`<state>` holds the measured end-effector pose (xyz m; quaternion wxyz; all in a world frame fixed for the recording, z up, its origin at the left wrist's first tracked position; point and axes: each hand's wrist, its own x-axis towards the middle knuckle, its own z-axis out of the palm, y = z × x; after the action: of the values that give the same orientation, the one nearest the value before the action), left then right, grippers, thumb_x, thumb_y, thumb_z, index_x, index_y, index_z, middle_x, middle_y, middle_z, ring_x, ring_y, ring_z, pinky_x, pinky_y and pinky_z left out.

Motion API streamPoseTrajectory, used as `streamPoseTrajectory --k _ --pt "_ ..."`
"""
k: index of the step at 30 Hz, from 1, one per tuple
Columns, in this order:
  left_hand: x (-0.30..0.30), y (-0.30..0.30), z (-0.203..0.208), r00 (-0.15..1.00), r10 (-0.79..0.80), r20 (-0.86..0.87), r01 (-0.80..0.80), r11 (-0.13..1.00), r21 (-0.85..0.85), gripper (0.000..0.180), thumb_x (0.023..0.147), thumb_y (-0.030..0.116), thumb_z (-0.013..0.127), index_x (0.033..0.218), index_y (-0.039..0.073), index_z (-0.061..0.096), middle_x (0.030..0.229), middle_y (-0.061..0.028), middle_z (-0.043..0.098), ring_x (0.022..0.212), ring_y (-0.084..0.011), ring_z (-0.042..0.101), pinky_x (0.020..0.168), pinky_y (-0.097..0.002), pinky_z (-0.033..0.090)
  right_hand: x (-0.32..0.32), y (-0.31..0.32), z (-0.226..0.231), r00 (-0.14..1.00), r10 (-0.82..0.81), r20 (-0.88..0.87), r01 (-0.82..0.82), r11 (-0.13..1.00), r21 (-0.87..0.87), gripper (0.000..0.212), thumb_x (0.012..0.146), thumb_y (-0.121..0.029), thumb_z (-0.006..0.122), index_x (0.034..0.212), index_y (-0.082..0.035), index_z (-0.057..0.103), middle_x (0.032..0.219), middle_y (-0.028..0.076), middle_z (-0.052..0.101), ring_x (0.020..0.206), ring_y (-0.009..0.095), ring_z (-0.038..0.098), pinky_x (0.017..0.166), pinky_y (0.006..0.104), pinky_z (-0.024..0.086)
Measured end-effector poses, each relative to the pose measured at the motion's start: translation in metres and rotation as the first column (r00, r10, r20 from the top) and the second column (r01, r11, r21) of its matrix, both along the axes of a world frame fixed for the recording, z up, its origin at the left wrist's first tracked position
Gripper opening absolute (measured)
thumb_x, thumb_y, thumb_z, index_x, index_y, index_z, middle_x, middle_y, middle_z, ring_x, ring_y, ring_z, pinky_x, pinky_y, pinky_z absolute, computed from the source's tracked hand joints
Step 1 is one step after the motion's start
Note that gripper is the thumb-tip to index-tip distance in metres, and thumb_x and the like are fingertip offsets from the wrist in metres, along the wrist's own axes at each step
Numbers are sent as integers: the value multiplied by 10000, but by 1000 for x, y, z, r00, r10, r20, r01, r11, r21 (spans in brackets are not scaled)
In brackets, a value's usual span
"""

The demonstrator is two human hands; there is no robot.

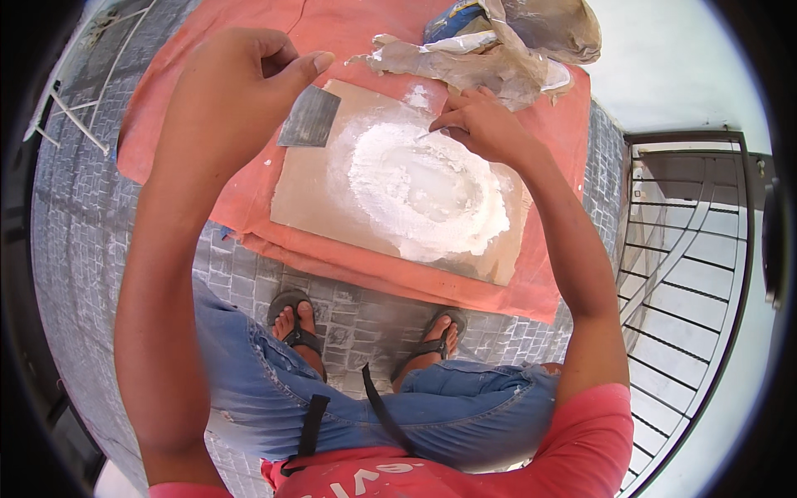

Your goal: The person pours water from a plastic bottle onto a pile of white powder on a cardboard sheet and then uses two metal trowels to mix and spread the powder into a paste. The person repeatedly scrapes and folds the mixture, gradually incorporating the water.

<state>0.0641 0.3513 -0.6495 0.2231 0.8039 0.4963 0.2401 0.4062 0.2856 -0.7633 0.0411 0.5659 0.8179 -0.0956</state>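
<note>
A thick ring of white powder with a smoother, paler middle lies on a brown board. My right hand reaches over its far edge, thumb and fingertips pinched together. A thin, pale bit shows at those fingertips, too small to name. My left hand is raised above the far left part of the table, its fingers loosely curled and the thumb standing apart. Nothing shows in it, though the palm is hidden. Beyond that thumb, a dark grey flat rectangular plate rests on the board's far left corner.
An orange-red sheet covers the table under the board. A torn brown paper bag sits at the far right, with a blue part beside it. Grey paving surrounds the table; a dark metal gate stands at the right beside a white wall.
</note>
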Motion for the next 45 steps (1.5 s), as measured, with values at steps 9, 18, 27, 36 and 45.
streamPoseTrajectory --k 9,18,27,36,45 --pt "-2 -1 2 999 -2 42 2 1000 -11 447 958 389 790 845 -42 753 629 -121 636 563 -185 582 569 -387 447 -30 -10 -107 967 255 8 -252 950 187 193 929 -165 685 988 -241 852 974 -26 683 1058 200 641 1010 375 472" --pt "-5 10 -9 1000 9 29 -8 999 -37 437 942 366 802 792 -37 728 651 -151 664 595 -227 636 597 -397 480 -34 -57 -123 966 242 86 -257 925 281 87 889 -144 673 916 -188 743 965 -21 628 1030 186 603 966 362 468" --pt "-19 127 -236 901 9 -434 -197 899 -391 648 868 561 844 1112 -31 747 997 -229 783 968 -339 769 861 -478 594 26 -101 -70 982 -101 -157 132 970 205 321 934 -56 688 1129 -257 844 1044 -11 721 1045 211 635 967 393 478" --pt "67 96 -325 770 454 -448 -520 854 -28 1118 752 805 817 1454 -26 559 1550 -254 547 1479 -419 506 1148 -510 471 57 -156 -44 814 -355 -460 391 920 -19 212 995 -140 723 1169 -192 833 1062 42 738 1059 290 637 1014 448 492" --pt "80 91 -341 834 241 -496 -313 947 -66 885 799 747 775 1268 -3 733 1310 -267 719 1228 -417 703 1023 -513 556 73 -165 -59 607 -453 -652 463 869 -174 245 988 -179 718 1194 -91 818 1076 120 775 1009 332 694 922 448 537"
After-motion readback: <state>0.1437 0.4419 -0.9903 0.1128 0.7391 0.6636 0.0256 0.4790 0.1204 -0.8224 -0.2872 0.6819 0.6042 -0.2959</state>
